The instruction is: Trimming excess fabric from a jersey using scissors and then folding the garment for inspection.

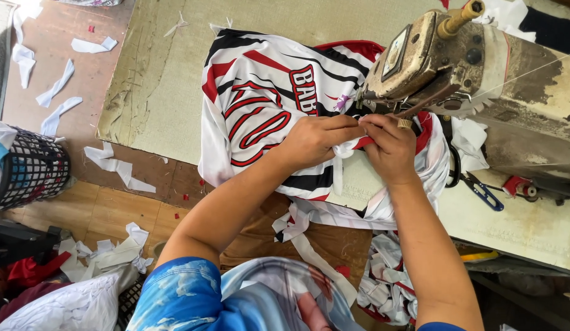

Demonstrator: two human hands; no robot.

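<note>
we find both hands at the head of the worn sewing machine (444,55). the left hand (315,138) is closed, its fingers pinching a fold of the white, red and black jersey (260,104); the right hand (389,144), a ring on one finger, pinches the same fold from the other side, the two hands touching just below the needle area. the jersey lies spread on the table (156,92), its near edge hanging toward our lap. blue-handled snips (481,191) rest to the right, near the machine. white fabric scraps (107,162) litter the floor beside a black mesh basket (30,171). in our judgement, fingertips this close to the needle risk a prick, and the bunched cloth could feed unevenly and pucker the seam.
</note>
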